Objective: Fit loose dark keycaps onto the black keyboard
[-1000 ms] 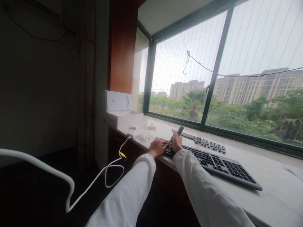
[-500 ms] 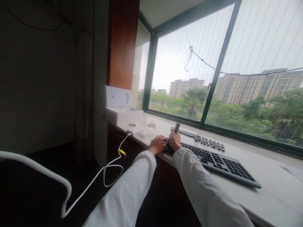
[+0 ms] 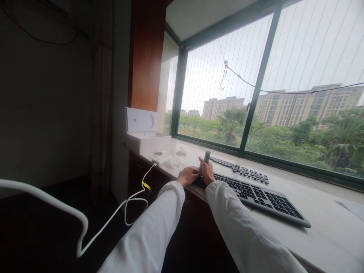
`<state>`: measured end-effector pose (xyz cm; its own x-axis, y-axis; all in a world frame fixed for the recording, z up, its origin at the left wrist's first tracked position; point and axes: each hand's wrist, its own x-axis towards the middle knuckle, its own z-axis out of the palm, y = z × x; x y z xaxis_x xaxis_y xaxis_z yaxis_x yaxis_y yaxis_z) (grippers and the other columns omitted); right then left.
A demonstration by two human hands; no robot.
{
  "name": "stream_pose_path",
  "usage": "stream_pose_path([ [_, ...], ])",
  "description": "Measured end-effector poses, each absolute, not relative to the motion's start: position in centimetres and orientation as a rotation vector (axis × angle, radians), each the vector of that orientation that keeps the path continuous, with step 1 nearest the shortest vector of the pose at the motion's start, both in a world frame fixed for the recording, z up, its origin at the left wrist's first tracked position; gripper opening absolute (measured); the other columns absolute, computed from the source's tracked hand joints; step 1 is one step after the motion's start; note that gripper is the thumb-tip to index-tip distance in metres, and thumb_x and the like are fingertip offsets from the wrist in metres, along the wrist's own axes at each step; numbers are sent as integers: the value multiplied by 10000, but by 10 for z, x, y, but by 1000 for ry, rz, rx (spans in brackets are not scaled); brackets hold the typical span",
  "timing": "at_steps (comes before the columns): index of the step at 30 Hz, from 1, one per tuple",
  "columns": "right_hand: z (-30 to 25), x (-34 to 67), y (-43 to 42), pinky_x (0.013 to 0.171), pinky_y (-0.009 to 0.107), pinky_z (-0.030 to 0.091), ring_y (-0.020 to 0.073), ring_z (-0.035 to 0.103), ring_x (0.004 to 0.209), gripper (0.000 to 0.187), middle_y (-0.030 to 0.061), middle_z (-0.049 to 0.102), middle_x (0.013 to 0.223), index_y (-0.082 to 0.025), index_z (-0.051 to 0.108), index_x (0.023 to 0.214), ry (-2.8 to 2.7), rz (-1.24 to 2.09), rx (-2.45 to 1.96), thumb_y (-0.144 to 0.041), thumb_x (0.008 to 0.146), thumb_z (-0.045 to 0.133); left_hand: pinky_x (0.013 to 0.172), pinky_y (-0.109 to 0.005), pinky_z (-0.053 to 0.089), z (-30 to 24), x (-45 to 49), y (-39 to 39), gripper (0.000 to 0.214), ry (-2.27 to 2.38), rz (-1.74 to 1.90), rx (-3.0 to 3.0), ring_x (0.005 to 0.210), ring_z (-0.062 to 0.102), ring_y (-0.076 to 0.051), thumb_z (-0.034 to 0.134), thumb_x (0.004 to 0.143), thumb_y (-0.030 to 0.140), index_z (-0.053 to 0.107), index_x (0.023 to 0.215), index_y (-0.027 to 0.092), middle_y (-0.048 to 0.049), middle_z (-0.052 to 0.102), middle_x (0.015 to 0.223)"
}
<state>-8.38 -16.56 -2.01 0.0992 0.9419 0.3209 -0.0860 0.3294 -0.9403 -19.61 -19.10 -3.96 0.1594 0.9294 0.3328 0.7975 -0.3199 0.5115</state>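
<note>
A dark keyboard point(image 3: 261, 197) lies on the pale window ledge point(image 3: 321, 223). At its left end my right hand point(image 3: 207, 172) is closed round a small dark upright tool point(image 3: 207, 156) whose grey top sticks up above the fist. My left hand point(image 3: 187, 175) rests beside it on the keyboard's left corner, fingers curled down against the keys and touching the right hand. Both arms wear white sleeves. What the fingertips pinch is hidden.
A row of loose dark keycaps point(image 3: 244, 171) lies behind the keyboard near the window frame. An open white box point(image 3: 146, 136) stands at the ledge's left end, with a white adapter point(image 3: 161, 159) and its white cable point(image 3: 127, 204) hanging to the floor.
The tool in my right hand has swung from leaning right to standing upright. Both hands have shifted slightly left along the keyboard's end.
</note>
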Motion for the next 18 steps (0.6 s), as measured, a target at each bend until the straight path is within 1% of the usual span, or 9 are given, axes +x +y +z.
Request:
stream_pose_path([
  [3,-20,-84,-168,375,241,263,79,305,366,432,-72,328,361,-230,357,526,-1256,894,-923,-503,720,632,823,-290,489,-42,-197,-188,278,1667,926,2216,1000,631,-209,551,819,448,724,992,317,9,686,1112],
  [7,-20,-85,-169,390,240,256,74,299,384,412,-72,332,378,-217,382,520,-1311,886,-906,-467,703,653,803,-284,489,-44,-198,-185,281,1640,954,2232,982,633,-208,559,805,470,729,962,310,11,682,1107],
  [11,-19,-85,-172,387,238,229,64,269,388,423,-74,318,384,-212,371,496,-1375,923,-893,-448,697,658,782,-279,485,-44,-200,-183,267,1610,914,2270,952,636,-207,552,807,454,733,907,283,1,690,1074],
  [15,-19,-84,-173,381,236,209,59,260,383,445,-73,289,379,-211,349,465,-1398,949,-866,-435,710,646,799,-272,477,-43,-201,-181,301,1523,898,2321,919,631,-194,523,829,456,731,892,247,-15,688,1055],
  [18,-20,-83,-172,368,238,183,54,230,371,446,-78,268,380,-218,332,461,-1377,1010,-806,-418,707,646,814,-264,469,-43,-201,-181,285,1493,903,2333,918,623,-188,534,828,427,733,904,237,-17,686,1045],
])
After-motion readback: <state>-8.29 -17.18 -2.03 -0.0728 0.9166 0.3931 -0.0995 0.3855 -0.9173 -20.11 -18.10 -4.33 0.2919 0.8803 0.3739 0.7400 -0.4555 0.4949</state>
